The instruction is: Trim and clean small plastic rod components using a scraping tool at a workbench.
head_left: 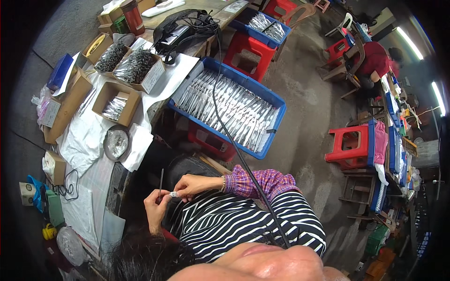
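Note:
My left hand (pixel 155 209) is closed, with a thin dark rod (pixel 161 179) standing upright from its fingers. My right hand (pixel 194 185) pinches a small whitish, shiny piece (pixel 174 194), which lies between the fingertips of both hands. The piece is too small to name. Both hands meet over my lap, beside the striped black-and-white clothing (pixel 225 213). A blue crate (pixel 280 117) beyond them holds rows of slim silvery metal pieces (pixel 229 110). On the table to the left, a round dish (pixel 116 143) holds small shiny parts.
Cardboard boxes (pixel 123 90) of metal parts and white cloths (pixel 84 145) cover the table. A black cable (pixel 220 112) runs across the view. Red stools (pixel 251 54) stand around the floor, one beneath the blue crate. Another person (pixel 375 58) sits at a bench on the far right.

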`<act>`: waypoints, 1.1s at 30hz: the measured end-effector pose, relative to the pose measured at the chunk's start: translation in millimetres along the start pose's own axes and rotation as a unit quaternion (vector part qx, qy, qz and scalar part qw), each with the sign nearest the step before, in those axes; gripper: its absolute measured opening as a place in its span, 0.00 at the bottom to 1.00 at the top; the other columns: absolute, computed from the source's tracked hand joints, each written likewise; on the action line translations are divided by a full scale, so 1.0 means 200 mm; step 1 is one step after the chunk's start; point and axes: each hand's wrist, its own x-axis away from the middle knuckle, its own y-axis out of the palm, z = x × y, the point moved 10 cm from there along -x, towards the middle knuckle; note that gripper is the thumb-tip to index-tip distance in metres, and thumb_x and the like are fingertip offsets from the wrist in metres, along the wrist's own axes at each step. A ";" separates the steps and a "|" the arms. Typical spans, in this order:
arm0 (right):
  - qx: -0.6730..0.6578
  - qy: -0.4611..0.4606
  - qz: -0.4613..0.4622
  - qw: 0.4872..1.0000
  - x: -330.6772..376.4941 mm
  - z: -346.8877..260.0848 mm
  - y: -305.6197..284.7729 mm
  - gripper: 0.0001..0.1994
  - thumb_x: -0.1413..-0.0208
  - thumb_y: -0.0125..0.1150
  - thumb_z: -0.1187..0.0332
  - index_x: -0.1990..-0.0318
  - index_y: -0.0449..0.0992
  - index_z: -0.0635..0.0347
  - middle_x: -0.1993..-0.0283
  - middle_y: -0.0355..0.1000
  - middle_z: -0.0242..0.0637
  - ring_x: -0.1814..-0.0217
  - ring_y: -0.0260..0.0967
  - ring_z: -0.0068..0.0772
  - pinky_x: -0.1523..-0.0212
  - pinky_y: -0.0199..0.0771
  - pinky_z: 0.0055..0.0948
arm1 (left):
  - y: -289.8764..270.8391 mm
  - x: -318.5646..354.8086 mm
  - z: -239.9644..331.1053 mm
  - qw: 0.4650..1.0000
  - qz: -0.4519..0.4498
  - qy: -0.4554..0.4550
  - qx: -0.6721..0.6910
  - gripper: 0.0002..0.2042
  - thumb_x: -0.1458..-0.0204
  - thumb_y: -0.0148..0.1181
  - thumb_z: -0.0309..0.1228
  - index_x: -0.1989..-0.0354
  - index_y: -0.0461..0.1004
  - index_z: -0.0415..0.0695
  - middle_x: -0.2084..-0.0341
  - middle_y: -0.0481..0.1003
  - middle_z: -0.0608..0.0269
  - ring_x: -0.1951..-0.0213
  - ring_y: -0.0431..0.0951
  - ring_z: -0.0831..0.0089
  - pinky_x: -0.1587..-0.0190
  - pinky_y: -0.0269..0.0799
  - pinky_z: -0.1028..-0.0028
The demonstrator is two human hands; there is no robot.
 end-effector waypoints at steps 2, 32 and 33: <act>-0.007 0.000 0.002 1.000 0.00 0.01 0.00 0.15 0.41 0.52 0.62 0.64 0.76 0.69 0.76 0.73 0.33 0.77 0.70 0.18 0.74 0.71 0.17 | 0.00 0.00 0.00 1.000 -0.001 0.003 -0.005 0.03 0.57 0.62 0.22 0.73 0.76 0.36 0.84 0.69 0.70 0.81 0.62 0.85 0.78 0.55 0.82; -0.038 0.031 0.134 0.990 0.03 0.03 -0.17 0.12 0.39 0.53 0.66 0.52 0.74 0.62 0.73 0.73 0.30 0.74 0.68 0.13 0.73 0.69 0.13 | -0.04 0.08 -0.23 0.967 0.087 -0.084 0.224 0.06 0.47 0.57 0.28 0.63 0.74 0.40 0.81 0.70 0.73 0.82 0.65 0.87 0.80 0.59 0.83; -0.033 0.018 0.135 0.990 0.02 -0.02 -0.17 0.12 0.39 0.52 0.67 0.53 0.74 0.62 0.73 0.71 0.28 0.75 0.66 0.12 0.74 0.67 0.12 | -0.02 0.09 -0.22 0.965 0.080 -0.077 0.238 0.07 0.47 0.56 0.28 0.61 0.73 0.40 0.81 0.70 0.73 0.81 0.65 0.87 0.79 0.60 0.82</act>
